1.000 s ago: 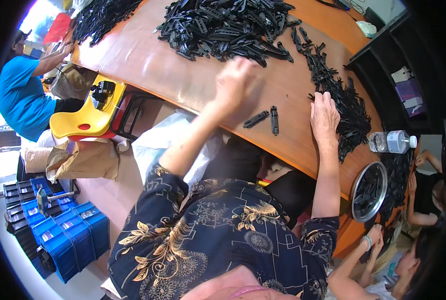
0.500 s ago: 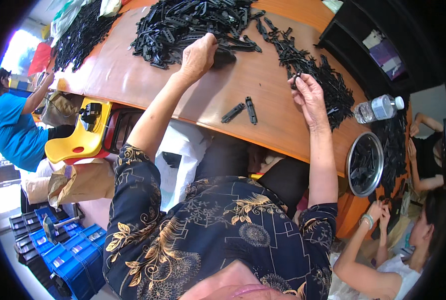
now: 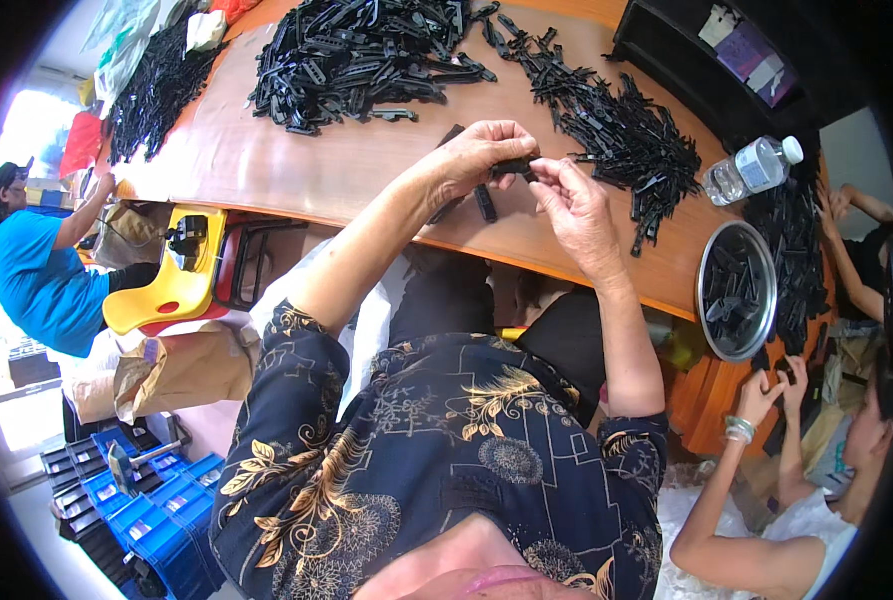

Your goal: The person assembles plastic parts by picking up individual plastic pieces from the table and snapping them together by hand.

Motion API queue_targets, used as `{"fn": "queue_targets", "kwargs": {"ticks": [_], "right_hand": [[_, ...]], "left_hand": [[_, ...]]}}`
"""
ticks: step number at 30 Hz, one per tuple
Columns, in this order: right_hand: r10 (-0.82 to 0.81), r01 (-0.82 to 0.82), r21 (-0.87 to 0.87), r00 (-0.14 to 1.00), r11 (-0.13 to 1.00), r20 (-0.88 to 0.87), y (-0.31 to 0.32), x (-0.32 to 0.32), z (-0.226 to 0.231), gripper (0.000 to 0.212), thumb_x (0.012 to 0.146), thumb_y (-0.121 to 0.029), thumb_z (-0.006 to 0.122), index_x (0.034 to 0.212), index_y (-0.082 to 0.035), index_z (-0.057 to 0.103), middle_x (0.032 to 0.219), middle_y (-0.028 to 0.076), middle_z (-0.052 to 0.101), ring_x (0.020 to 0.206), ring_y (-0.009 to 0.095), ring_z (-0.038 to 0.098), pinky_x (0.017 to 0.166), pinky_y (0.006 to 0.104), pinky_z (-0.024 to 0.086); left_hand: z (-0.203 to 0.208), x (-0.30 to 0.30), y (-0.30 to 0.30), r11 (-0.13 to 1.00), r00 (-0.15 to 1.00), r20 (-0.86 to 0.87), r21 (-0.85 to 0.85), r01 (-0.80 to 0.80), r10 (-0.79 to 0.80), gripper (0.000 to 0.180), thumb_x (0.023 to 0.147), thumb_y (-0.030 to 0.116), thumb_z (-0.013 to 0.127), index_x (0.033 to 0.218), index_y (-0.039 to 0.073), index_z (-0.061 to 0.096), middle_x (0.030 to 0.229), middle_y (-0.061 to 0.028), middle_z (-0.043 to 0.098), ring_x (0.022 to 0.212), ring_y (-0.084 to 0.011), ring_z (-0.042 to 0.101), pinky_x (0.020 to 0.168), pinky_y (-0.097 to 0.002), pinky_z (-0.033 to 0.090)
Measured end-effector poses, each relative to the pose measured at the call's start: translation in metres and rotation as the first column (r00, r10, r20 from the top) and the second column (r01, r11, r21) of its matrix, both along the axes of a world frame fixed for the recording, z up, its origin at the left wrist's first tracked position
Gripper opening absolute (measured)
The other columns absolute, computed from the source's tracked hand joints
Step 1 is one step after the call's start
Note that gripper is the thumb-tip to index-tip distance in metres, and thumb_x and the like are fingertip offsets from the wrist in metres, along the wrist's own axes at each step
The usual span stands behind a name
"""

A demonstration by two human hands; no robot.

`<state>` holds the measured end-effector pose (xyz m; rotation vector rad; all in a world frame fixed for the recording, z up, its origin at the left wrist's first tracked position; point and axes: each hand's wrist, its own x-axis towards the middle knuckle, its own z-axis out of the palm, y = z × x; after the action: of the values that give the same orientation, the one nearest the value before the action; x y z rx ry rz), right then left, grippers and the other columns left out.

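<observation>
My left hand (image 3: 481, 160) pinches a black plastic clip-like part (image 3: 511, 167) over the near part of the table. My right hand (image 3: 574, 205) meets it from the right, thumb and fingers closed at the part's end; what small piece they hold there is hidden. Below the hands, a short black part (image 3: 485, 204) lies on the tabletop, with another partly covered by my left hand. Beyond my left hand is a big heap of long black plastic parts (image 3: 356, 65). A second heap of slimmer black parts (image 3: 651, 150) spreads past my right hand.
A water bottle (image 3: 756, 170) and a round metal tray (image 3: 704, 325) of black parts stand at the right. More black parts (image 3: 161, 95) lie far left. People work at both sides. A yellow chair (image 3: 171, 290) and blue crates (image 3: 161, 520) are at the left.
My left hand has come back from the big heap with a black part, and my right hand has moved left to meet it. The view has shifted slightly.
</observation>
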<state>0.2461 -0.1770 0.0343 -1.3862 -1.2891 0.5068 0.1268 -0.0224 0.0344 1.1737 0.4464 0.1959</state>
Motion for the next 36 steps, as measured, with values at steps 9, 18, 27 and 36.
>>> {"fn": "queue_targets", "kwargs": {"ticks": [9, 18, 27, 36], "right_hand": [[-0.142, 0.148, -0.101, 0.988, 0.984, 0.064, -0.023, -0.013, -0.001, 0.028, 0.085, 0.004, 0.061, 0.111, -0.006, 0.056, 0.089, 0.008, 0.061, 0.073, 0.017, 0.067, 0.064, 0.029, 0.052], [0.011, 0.168, 0.15, 0.627, 0.974, -0.779, -0.017, -0.034, -0.024, 0.024, 0.093, -0.001, 0.056, 0.115, -0.002, 0.047, 0.093, 0.005, 0.058, 0.075, 0.014, 0.066, 0.068, 0.0244, 0.055], [-0.033, 0.165, 0.131, 0.734, 0.978, -0.679, -0.019, -0.036, -0.042, 0.034, 0.09, 0.004, 0.059, 0.122, 0.0, 0.049, 0.093, 0.006, 0.059, 0.076, 0.013, 0.066, 0.066, 0.0243, 0.055], [-0.14, 0.142, 0.068, 0.99, 0.988, -0.024, -0.022, -0.026, -0.042, 0.015, 0.084, 0.003, 0.066, 0.098, 0.0, 0.063, 0.08, 0.006, 0.062, 0.061, 0.012, 0.062, 0.055, 0.0241, 0.049]], "left_hand": [[-0.003, 0.001, -0.015, 0.999, 0.998, -0.056, 0.027, 0.039, -0.037, 0.016, 0.093, 0.02, 0.061, 0.094, 0.004, 0.06, 0.078, -0.0002, 0.059, 0.055, -0.0058, 0.051, 0.047, -0.0183, 0.042], [0.0, 0.009, -0.031, 0.988, 0.998, -0.055, -0.156, -0.019, 0.01, 0.015, 0.095, 0.019, 0.059, 0.096, 0.004, 0.059, 0.079, -0.0017, 0.061, 0.056, -0.0059, 0.054, 0.043, -0.0179, 0.04], [-0.011, 0.003, -0.025, 0.986, 0.999, -0.033, -0.166, 0.017, -0.023, 0.014, 0.095, 0.018, 0.059, 0.094, 0.005, 0.058, 0.079, -0.0007, 0.061, 0.056, -0.0057, 0.054, 0.042, -0.0182, 0.04], [-0.014, -0.007, -0.018, 0.995, 0.99, -0.111, -0.054, 0.084, -0.089, 0.034, 0.098, 0.037, 0.052, 0.088, 0.005, 0.059, 0.079, -0.0023, 0.06, 0.055, -0.0083, 0.052, 0.048, -0.0215, 0.042]]}}
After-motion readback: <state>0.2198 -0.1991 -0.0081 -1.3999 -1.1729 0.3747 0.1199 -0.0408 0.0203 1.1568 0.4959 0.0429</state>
